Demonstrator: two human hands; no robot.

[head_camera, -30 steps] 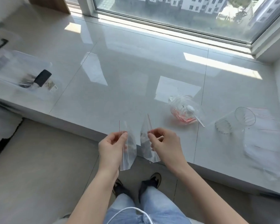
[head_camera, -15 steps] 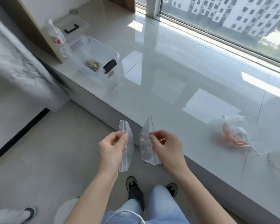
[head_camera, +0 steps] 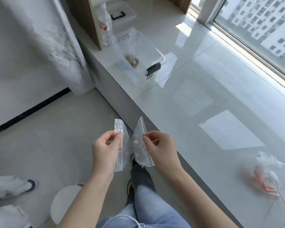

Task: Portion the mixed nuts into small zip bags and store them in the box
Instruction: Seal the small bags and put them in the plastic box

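- Nuts (head_camera: 133, 60) already lying bagged in the clear storage box (head_camera: 156, 51) at the far left of the tiled worktop (head_camera: 204, 89); box open, its lid (head_camera: 122, 12) set behind, beside a water bottle (head_camera: 105, 25).
- Crumpled supply bag (head_camera: 265, 175) with red contents and a spoon resting near the worktop's front edge, well apart from the box.
- Filled right zip bag (head_camera: 141, 145), nuts showing inside, pinched at its top strip by the right hand (head_camera: 160, 148).
- Left zip bag (head_camera: 121, 145) pinched likewise by the left hand (head_camera: 105, 150); a few nuts seemingly inside.
- Judged: portioning largely done; both bags not yet stored in the box, lid not yet on.
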